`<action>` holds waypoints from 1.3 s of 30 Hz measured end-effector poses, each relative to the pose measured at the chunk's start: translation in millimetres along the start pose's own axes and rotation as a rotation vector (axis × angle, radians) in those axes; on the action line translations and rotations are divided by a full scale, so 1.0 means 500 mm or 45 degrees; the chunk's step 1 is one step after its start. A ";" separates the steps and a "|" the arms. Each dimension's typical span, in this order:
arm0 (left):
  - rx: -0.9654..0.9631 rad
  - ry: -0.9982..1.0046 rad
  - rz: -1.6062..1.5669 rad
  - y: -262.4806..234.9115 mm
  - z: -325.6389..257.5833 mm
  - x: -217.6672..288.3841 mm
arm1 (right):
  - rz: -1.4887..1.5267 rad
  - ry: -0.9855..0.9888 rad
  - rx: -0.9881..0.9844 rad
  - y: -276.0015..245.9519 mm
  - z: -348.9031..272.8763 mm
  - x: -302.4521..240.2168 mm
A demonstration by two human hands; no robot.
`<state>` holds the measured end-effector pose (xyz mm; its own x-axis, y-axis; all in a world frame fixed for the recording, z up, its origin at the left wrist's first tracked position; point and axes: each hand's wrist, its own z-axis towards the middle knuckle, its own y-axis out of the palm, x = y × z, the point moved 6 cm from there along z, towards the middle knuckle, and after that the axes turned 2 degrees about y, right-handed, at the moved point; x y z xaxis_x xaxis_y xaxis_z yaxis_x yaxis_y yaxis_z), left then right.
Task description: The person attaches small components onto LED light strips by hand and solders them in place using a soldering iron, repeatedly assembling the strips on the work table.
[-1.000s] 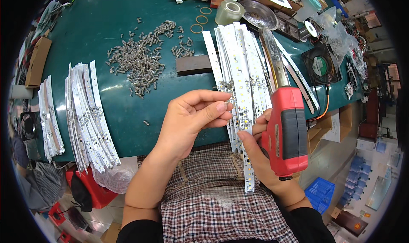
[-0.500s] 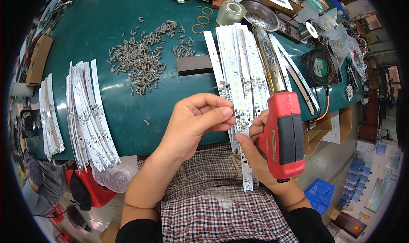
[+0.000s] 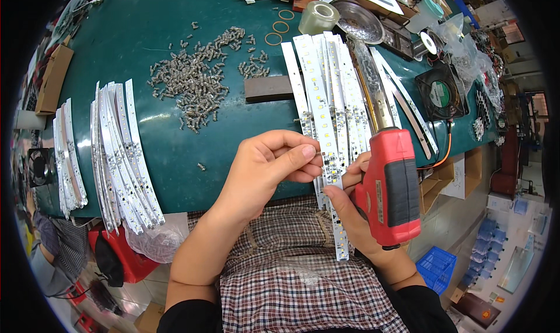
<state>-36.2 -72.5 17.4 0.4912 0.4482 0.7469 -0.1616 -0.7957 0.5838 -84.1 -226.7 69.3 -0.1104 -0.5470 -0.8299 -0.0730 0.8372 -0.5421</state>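
A narrow white LED strip board [image 3: 324, 123] slants down toward my lap, its small components clustered around the middle. My right hand [image 3: 364, 228] pinches it between thumb and fingers. A red and black soldering gun [image 3: 396, 187] lies over that same hand, its metal barrel pointing away from me; how the hand bears it is partly hidden. My left hand [image 3: 262, 169] is closed, thumb against forefinger at the board's left edge; what is between the fingertips is too small to make out. Under and beyond the board is a bundle of similar LED strips [image 3: 350, 94].
A pile of small metal parts [image 3: 195, 76] lies left of a dark block [image 3: 268, 89]. More LED strips [image 3: 122, 158] are stacked farther left. At the back are rubber bands [image 3: 280, 27], a tape roll [image 3: 319, 17] and a metal dish [image 3: 356, 21]. A black fan [image 3: 441, 91] stands right.
The strip board and the soldering gun have shifted very slightly, the gun a little to the right. Both hands keep nearly the same place and grip.
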 end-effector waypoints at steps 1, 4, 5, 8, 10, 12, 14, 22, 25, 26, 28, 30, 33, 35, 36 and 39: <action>0.004 0.021 0.044 0.001 0.001 0.001 | 0.039 -0.004 0.073 -0.002 -0.003 0.006; 0.008 0.065 0.110 0.005 0.000 0.005 | 0.008 -0.041 0.142 -0.005 -0.008 0.015; 0.009 0.066 0.109 0.004 0.000 0.005 | -0.063 -0.073 0.140 -0.006 -0.008 0.013; -0.010 0.056 0.120 0.000 0.002 0.005 | 0.068 -0.014 0.125 -0.006 -0.002 0.010; -0.017 0.019 0.072 0.002 0.001 0.003 | 0.013 -0.058 0.147 -0.006 -0.004 0.013; -0.016 0.010 0.055 0.005 0.001 -0.001 | -0.043 -0.103 0.172 -0.004 -0.006 0.016; -0.018 0.004 0.038 0.008 0.002 -0.001 | 0.144 -0.082 0.232 -0.005 -0.009 0.023; -0.003 -0.037 0.024 0.007 0.000 -0.007 | 0.004 -0.134 0.132 -0.003 -0.013 0.028; -0.003 -0.043 0.019 0.007 0.001 -0.008 | 0.068 -0.090 0.166 -0.005 -0.013 0.024; -0.002 -0.042 0.019 0.007 0.001 -0.008 | 0.089 -0.078 0.158 -0.004 -0.012 0.022; -0.014 -0.053 0.010 0.008 0.000 -0.009 | 0.003 -0.134 0.148 -0.006 -0.014 0.029; -0.013 -0.044 0.016 0.006 0.001 -0.011 | -0.082 -0.189 0.138 -0.004 -0.016 0.027; -0.017 -0.043 0.013 0.005 0.001 -0.013 | 0.023 -0.100 0.159 -0.004 -0.015 0.035; -0.022 -0.050 0.005 0.007 0.001 -0.012 | 0.044 -0.105 0.183 -0.005 -0.016 0.035; -0.008 -0.090 -0.039 0.009 -0.001 -0.012 | 0.045 -0.103 0.183 -0.005 -0.016 0.035; -0.001 -0.136 -0.123 0.006 -0.003 -0.013 | 0.055 -0.104 0.175 -0.007 -0.015 0.033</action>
<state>-41.2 -77.4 14.6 0.5929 0.4767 0.6490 -0.1095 -0.7508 0.6514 -93.1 -238.5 58.4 -0.0289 -0.5134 -0.8577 0.0667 0.8551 -0.5141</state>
